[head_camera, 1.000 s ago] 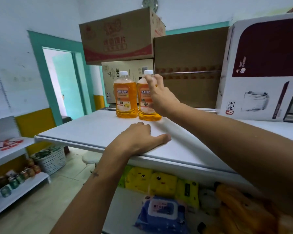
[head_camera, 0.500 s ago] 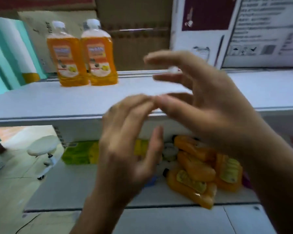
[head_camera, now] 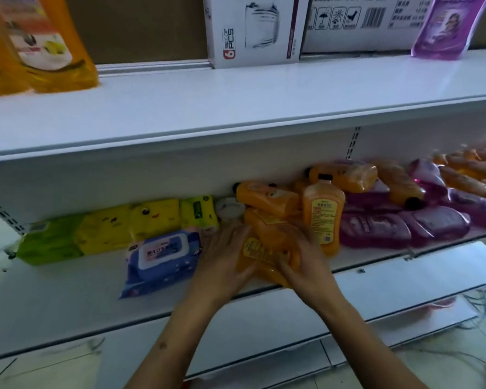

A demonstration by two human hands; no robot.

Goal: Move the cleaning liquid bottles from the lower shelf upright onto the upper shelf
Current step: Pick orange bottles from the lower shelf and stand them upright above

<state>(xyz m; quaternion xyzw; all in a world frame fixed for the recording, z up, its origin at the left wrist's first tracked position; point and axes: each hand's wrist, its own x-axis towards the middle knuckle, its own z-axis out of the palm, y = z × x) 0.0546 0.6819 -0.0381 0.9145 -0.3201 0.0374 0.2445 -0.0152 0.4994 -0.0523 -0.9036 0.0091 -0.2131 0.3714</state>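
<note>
Pickup step, by the look of it: both hands are down on the lower shelf (head_camera: 68, 290), closing on one orange bottle (head_camera: 267, 248) that lies on its side near the front edge. Left hand (head_camera: 225, 259) is on the bottle's left flank, fingers spread along it; right hand (head_camera: 303, 262) wraps the right side w/ fingers curled over the label. Grip looks had but not lifted, since the bottle seems to rest on the shelf or on the bottle under it; can't tell which.

More orange bottles are piled behind & to the right, mostly lying flat. One upright bottle (head_camera: 323, 217) stands just beside the right hand. Purple refill pouches (head_camera: 404, 228) lie further right, a blue wipes pack (head_camera: 160, 256) and yellow tissue packs (head_camera: 129, 223) to the left.

On the upper shelf (head_camera: 264, 91), two orange bottles (head_camera: 40, 51) stand upright at far left, touching each other, w/ bare shelf to their right before the white carton (head_camera: 253, 29).

Next move, as I judge it: lift clear w/o knocking the upright neighbour, turn the bottle cap-up, clear the upper shelf's front lip, then set it on its base next to the two standing ones. Bottle looks smooth, so a slip during the turn is the risk; one hand under the base would help. Plenty left to shift.
</note>
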